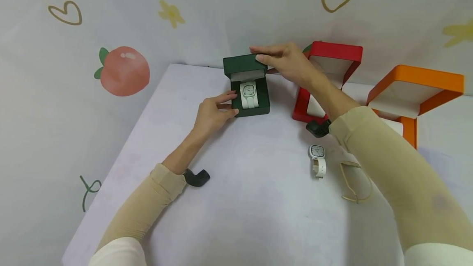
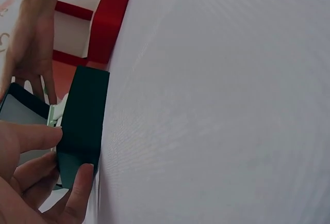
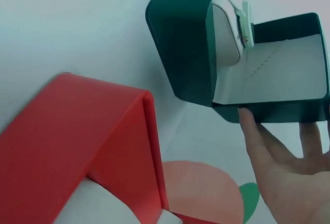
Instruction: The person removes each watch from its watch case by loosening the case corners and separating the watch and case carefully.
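A dark green watch box [image 1: 255,112] stands on the table with its lid [image 1: 244,64] raised. Inside it a watch [image 1: 249,101] with a white strap sits round a white cushion. The left hand [image 1: 214,112] holds the box by its left side, thumb near the front corner and fingers at the rim. At the lid's right end, the right hand [image 1: 288,61] grips with the thumb on the front edge and the other fingers behind. In the right wrist view the lid's pale lining [image 3: 289,72] shows, with fingers [image 3: 252,131] against its outer side.
To the right stand an open red box [image 1: 336,48] and an open orange box [image 1: 432,75], each with a white cushion. A second white watch [image 1: 318,161] lies on the table [image 1: 240,200], near a thin beige band loop [image 1: 347,182]. A printed backdrop [image 1: 221,7] rises behind.
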{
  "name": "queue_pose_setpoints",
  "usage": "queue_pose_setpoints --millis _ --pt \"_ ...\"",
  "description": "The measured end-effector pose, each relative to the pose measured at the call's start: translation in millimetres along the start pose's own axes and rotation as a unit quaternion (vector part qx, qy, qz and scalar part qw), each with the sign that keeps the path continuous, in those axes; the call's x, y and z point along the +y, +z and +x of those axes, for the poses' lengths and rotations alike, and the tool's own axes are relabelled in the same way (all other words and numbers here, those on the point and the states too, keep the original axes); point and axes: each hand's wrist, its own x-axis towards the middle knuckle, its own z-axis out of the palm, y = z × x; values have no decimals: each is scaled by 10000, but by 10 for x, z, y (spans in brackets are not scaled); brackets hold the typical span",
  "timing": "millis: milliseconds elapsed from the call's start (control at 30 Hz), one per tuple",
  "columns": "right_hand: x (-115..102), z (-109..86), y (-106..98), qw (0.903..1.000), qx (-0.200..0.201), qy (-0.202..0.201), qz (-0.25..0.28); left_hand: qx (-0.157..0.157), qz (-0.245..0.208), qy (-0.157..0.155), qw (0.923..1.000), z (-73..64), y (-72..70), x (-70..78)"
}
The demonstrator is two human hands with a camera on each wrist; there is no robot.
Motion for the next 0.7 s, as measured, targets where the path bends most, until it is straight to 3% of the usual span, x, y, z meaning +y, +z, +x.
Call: queue_pose_setpoints --millis 333,700 --pt "-2 -5 -42 9975 -3 -120 -704 -139 132 68 9998 5 4 21" --pt "-24 51 -89 9991 -210 42 -368 -236 266 157 9992 26 -14 63"
